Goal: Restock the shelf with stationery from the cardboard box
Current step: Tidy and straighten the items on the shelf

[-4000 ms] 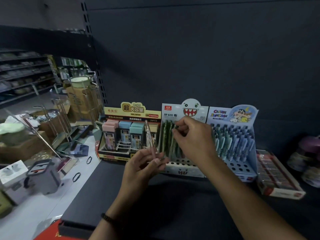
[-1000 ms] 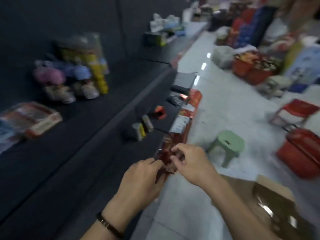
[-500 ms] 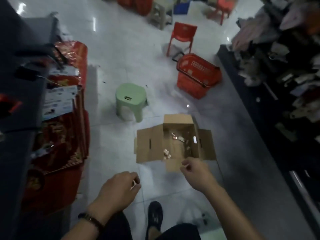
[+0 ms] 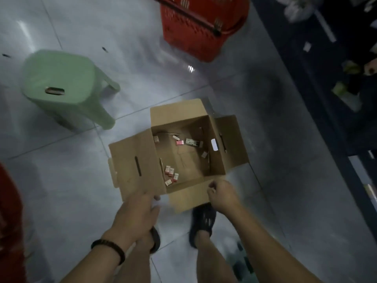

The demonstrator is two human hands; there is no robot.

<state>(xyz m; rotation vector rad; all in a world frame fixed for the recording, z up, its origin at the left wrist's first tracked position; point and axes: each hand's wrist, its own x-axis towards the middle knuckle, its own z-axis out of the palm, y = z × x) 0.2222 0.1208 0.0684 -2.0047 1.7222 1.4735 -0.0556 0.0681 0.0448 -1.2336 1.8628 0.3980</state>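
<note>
Cardboard box (image 4: pixel 206 137) sits open on the tiled floor (image 4: pixel 71 180), all four flaps spread out. A few small red-and-white packets (image 4: pixel 171 174) lie scattered on its bottom. The left hand (image 4: pixel 136 209), a dark bracelet (image 4: pixel 109 250) on its wrist, rests with fairly straight fingers on the near corner of the left flap. The right hand (image 4: pixel 222 194) hangs over the near flap with fingers curled; whether it pinches anything cannot be told. A green stool (image 4: pixel 67 88) and a red basket (image 4: pixel 202 27) stand beyond the box.
</note>
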